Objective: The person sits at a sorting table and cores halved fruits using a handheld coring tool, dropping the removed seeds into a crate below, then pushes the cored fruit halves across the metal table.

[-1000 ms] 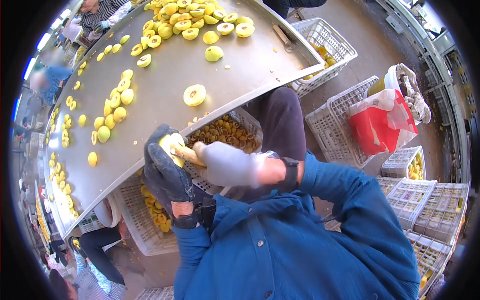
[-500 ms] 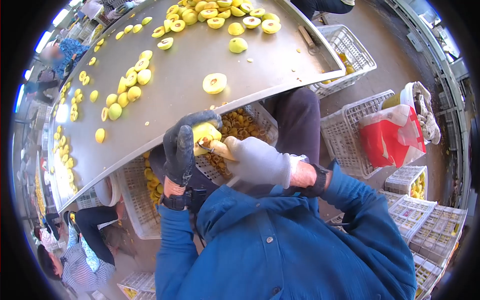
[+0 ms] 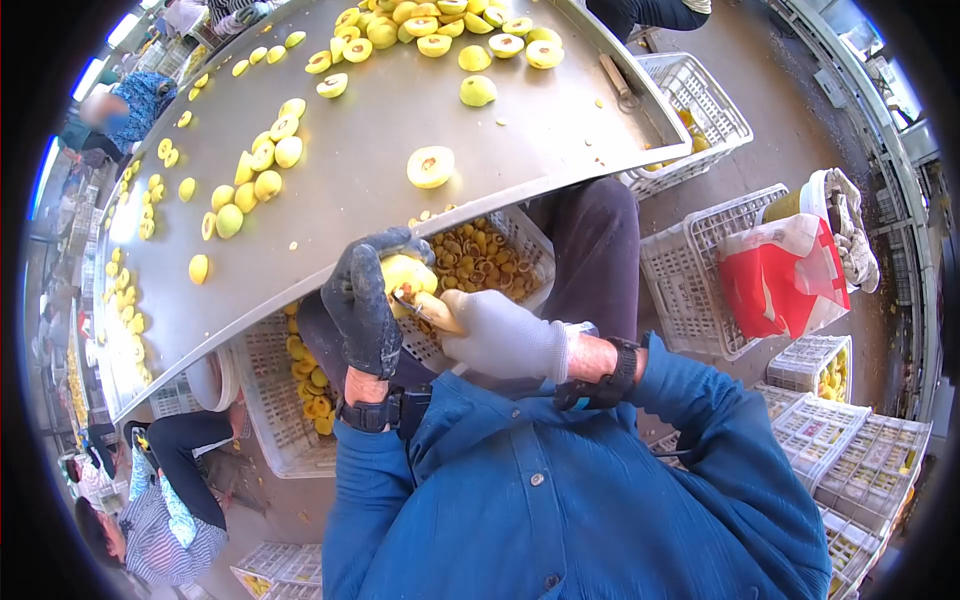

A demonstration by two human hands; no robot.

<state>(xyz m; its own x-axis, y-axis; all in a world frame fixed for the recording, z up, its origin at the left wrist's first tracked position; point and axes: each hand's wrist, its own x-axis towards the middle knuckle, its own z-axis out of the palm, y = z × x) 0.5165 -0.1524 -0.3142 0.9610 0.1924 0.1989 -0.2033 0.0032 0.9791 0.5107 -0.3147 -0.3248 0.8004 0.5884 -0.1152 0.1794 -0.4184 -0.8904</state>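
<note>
My left hand (image 3: 362, 300), in a dark grey glove, is closed round a yellow fruit half (image 3: 408, 272) just off the table's near edge. In a pale grey glove, my right hand (image 3: 505, 335) grips the wooden handle of a coring tool (image 3: 438, 313). The tool's metal end is against the cut face of the fruit, where some reddish-brown core shows. Below both hands stands a crate of ring-shaped scraps (image 3: 480, 255). One cut half (image 3: 430, 167) lies on the metal table (image 3: 350, 190) beyond my hands.
Many fruit halves (image 3: 435, 45) are heaped at the table's far side. A second wooden-handled tool (image 3: 615, 78) lies by the right rim. White crates (image 3: 690, 270) and a red bag (image 3: 780, 275) stand to the right. Another crate (image 3: 270, 400) is at left, and other people (image 3: 175, 530) sit nearby.
Both hands have shifted slightly left and down with the fruit and the tool. The tool's handle now slopes more steeply. Things on the table lie as before.
</note>
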